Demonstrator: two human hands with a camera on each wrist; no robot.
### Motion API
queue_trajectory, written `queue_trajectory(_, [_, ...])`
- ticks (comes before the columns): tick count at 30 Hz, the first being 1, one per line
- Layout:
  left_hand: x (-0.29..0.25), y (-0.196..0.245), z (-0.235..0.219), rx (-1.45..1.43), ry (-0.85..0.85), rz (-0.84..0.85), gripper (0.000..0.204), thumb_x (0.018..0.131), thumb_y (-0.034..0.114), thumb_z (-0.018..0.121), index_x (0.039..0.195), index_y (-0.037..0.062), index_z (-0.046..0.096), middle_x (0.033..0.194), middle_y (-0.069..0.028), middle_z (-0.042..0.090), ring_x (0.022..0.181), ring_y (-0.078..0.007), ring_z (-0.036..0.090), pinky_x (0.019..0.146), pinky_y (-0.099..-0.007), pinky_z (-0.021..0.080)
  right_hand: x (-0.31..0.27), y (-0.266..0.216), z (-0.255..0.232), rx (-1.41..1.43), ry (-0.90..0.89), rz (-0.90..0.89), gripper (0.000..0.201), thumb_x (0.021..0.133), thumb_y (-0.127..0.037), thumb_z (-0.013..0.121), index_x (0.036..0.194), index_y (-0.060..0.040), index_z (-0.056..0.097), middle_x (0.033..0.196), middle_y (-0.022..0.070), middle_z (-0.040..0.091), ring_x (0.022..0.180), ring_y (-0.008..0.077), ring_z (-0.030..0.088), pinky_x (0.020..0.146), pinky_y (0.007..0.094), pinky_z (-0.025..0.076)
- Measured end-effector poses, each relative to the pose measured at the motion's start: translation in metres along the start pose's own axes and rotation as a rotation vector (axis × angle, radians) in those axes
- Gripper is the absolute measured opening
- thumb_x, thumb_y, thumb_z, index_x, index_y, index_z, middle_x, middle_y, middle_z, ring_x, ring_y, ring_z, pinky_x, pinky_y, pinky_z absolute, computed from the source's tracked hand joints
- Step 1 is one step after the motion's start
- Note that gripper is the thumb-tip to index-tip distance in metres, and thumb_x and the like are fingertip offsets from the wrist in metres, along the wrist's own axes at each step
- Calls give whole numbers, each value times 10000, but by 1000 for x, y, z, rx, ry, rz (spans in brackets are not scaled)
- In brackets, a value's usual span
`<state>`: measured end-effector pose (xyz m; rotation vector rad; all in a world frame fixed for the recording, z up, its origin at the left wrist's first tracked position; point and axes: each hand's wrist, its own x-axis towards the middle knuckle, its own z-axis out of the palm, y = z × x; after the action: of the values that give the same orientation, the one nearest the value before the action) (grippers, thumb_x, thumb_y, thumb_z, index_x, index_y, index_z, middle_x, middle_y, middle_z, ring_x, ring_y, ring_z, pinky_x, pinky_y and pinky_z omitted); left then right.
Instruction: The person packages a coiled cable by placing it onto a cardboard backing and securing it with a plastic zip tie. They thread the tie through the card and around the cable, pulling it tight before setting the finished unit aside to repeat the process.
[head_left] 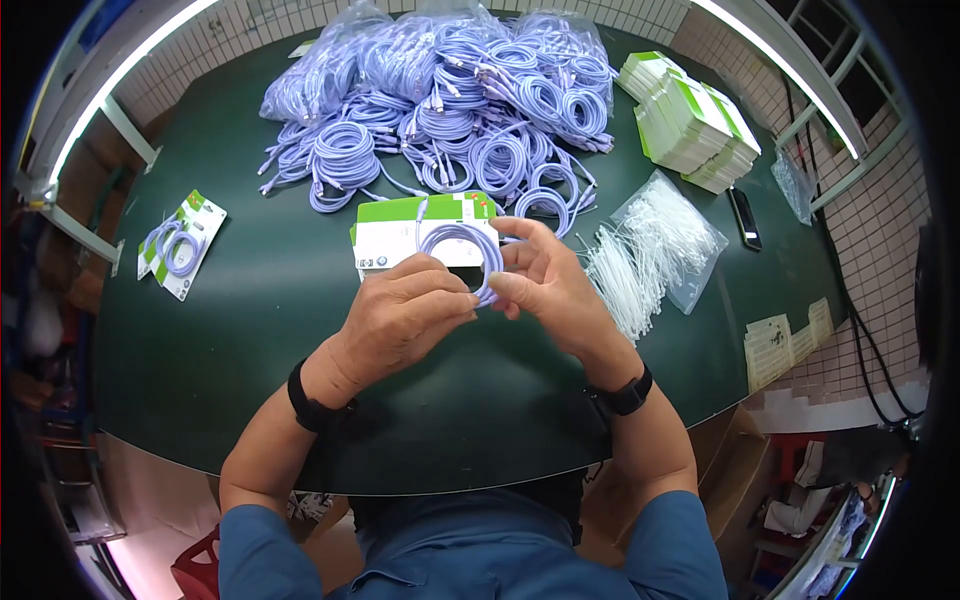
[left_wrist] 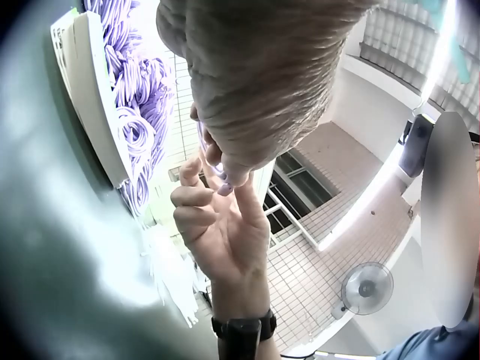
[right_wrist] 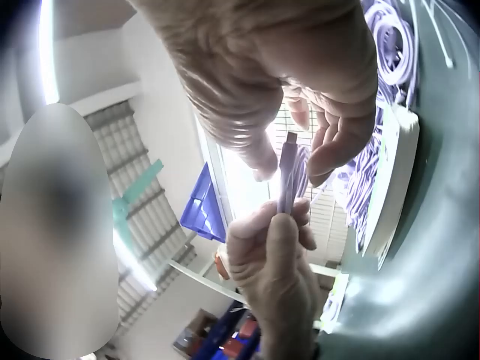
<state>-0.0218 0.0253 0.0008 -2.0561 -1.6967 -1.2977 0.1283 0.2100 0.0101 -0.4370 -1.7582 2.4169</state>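
Observation:
Just in front of the green and white packaging cards point(head_left: 385, 240), a small coil of purple cable point(head_left: 459, 230) is held up over the table. My left hand point(head_left: 405, 310) pinches the lower part of the coil between thumb and fingers. In the right wrist view, the cable's plug point(right_wrist: 288, 161) sticks up beyond the left hand's grip. My right hand point(head_left: 550, 285) is at the coil's right side, thumb and fingers curved and spread apart. A gap shows between its thumb and fingertips, with the plug between them in the right wrist view.
Many purple cable coils point(head_left: 345, 155), some bagged, are heaped at the back. White zip ties point(head_left: 640, 265) lie in a bag on the right, near stacked cards point(head_left: 695, 120) and a phone point(head_left: 745, 218). A carded cable point(head_left: 180, 248) lies at the left of the dark green table point(head_left: 250, 330).

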Motion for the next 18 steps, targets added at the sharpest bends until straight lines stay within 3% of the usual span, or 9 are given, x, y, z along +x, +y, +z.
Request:
queue_trajectory(3, [3, -3, -8, 21, -13, -5, 270, 749, 14, 883, 970, 57, 735, 963, -61, 756, 863, -257, 710, 723, -360, 591, -7, -9, 5, -576, 90, -557, 477, 925, -111, 783, 1357, -21, 600, 1189, 116, 707, 932, 192, 700, 766, 316, 583])
queue_trajectory(4, [3, -3, -9, 57, -22, 20, 258, 749, 16, 872, 962, 59, 733, 957, -57, 750, 863, -255, 710, 722, -359, 592, -8, -11, 7, -583, 80, -561, 477, 925, -111, 783, 1357, -21, 600, 1189, 116, 707, 932, 192, 700, 766, 316, 583])
queue_trajectory(7, [3, -1, -10, 136, -37, 62, 236, 748, 19, 850, 945, 64, 729, 946, -49, 738, 864, -252, 710, 719, -356, 595, -9, -15, 12, -1282, -118, -878, 517, 870, -57, 767, 1361, -21, 608, 1279, 164, 685, 1065, 307, 711, 876, 393, 601])
queue_trajectory(12, [5, 2, -1, 142, -29, 162, 223, 741, 37, 801, 952, 78, 740, 939, -51, 710, 870, -251, 711, 703, -360, 598, 2, 16, 6, -1364, -82, -827, 519, 836, -6, 728, 1344, -25, 624, 1272, 175, 684, 1100, 369, 700, 919, 432, 595])
queue_trajectory(16, [8, 1, -2, 117, -29, 178, 251, 739, 45, 784, 984, 85, 754, 945, -58, 702, 871, -250, 709, 691, -359, 596, 7, 16, 7, -1215, -18, -947, 448, 873, 29, 628, 1317, -35, 638, 1221, 159, 671, 1016, 355, 689, 866, 431, 581])
queue_trajectory(18, [9, 1, -4, 102, -40, 179, 279, 734, 51, 785, 1009, 92, 762, 952, -58, 700, 866, -249, 706, 685, -357, 593, 3, 11, 7, -1189, -71, -811, 418, 867, 9, 656, 1282, -36, 652, 1197, 160, 681, 997, 362, 696, 843, 443, 580])
